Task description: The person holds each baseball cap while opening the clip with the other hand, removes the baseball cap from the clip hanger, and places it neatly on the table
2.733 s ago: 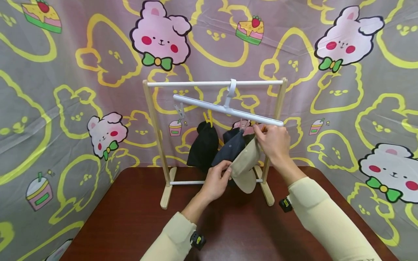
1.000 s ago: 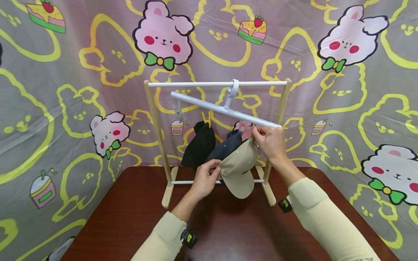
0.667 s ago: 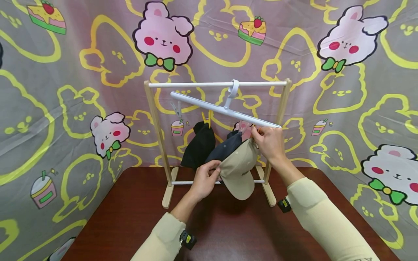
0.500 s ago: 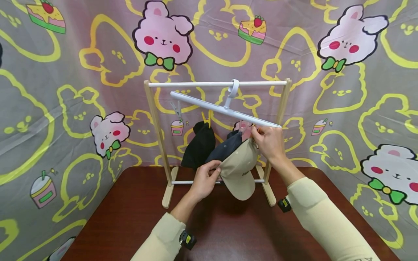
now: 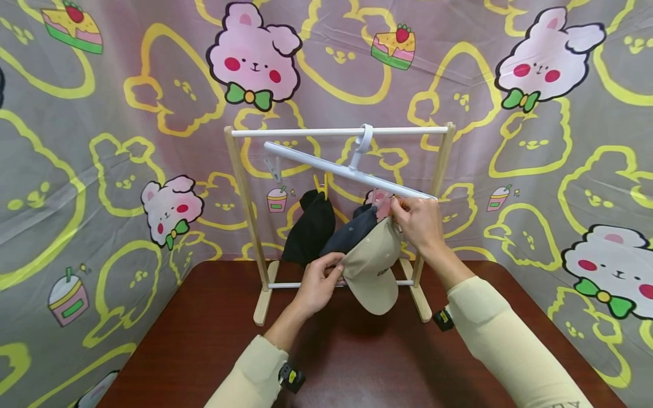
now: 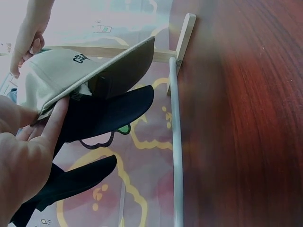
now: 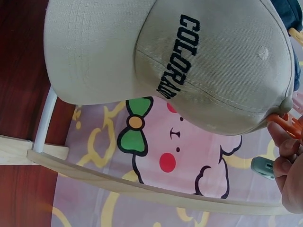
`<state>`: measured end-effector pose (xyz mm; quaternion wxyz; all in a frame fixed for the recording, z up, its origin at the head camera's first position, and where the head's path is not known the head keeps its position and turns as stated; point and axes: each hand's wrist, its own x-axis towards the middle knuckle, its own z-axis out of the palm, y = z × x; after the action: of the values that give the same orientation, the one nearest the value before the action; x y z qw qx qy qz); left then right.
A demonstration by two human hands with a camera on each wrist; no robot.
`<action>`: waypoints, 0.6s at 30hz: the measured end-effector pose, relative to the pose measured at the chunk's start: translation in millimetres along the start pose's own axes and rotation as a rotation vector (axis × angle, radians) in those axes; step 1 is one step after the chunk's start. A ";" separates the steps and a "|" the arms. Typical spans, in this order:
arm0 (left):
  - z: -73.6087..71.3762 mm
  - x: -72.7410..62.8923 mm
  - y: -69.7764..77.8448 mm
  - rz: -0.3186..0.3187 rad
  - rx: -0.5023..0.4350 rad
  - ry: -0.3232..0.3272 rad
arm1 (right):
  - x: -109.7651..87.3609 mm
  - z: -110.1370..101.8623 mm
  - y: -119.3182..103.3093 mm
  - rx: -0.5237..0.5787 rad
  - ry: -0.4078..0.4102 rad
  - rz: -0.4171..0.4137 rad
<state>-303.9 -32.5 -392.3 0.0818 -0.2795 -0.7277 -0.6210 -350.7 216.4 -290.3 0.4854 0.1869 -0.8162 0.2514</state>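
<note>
A beige baseball cap (image 5: pixel 374 258) with dark lettering hangs brim down, nearest the camera. My left hand (image 5: pixel 321 277) pinches its lower edge, thumb outside and fingers inside the rim in the left wrist view. At the cap's top, my right hand (image 5: pixel 420 222) pinches an orange clip (image 7: pixel 286 124), whose tip sits at the cap's crown. Behind it a navy cap (image 5: pixel 352 231) hangs from a pink clip (image 5: pixel 378 198). Further left, a black cap (image 5: pixel 308 232) hangs from a yellow clip (image 5: pixel 322 186). The white hanger (image 5: pixel 326 165) above tilts down toward the right.
The hanger hooks over the white top bar (image 5: pixel 296 132) of a wooden rack (image 5: pixel 242 204) standing on a dark red table (image 5: pixel 204 334). A grey clip (image 5: pixel 274 170) dangles at the hanger's left end. Beside my right hand is a green clip (image 7: pixel 262 167). A patterned cloth (image 5: pixel 168 124) surrounds the table.
Over the whole span, the beige cap has swung left and turned its lettered front into view, with my left hand moving left along with it. In the last second both hands stay nearly still.
</note>
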 end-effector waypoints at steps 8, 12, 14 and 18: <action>-1.9 -1.5 4.1 -0.008 0.009 0.021 | 1.2 1.9 -1.5 0.001 -0.007 0.002; -3.6 -1.5 5.7 0.007 0.025 0.023 | 2.3 2.4 -1.1 -0.003 -0.011 0.001; -4.5 -1.4 7.2 0.009 0.037 0.017 | 2.3 3.1 -0.7 -0.004 -0.006 -0.002; -6.6 -1.9 8.5 0.015 0.077 0.025 | 2.9 5.1 -0.5 0.004 -0.007 -0.004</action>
<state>-299.5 -38.8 -384.5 0.1064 -0.2738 -0.7477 -0.5955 -355.4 212.8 -289.6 0.4829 0.1904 -0.8170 0.2512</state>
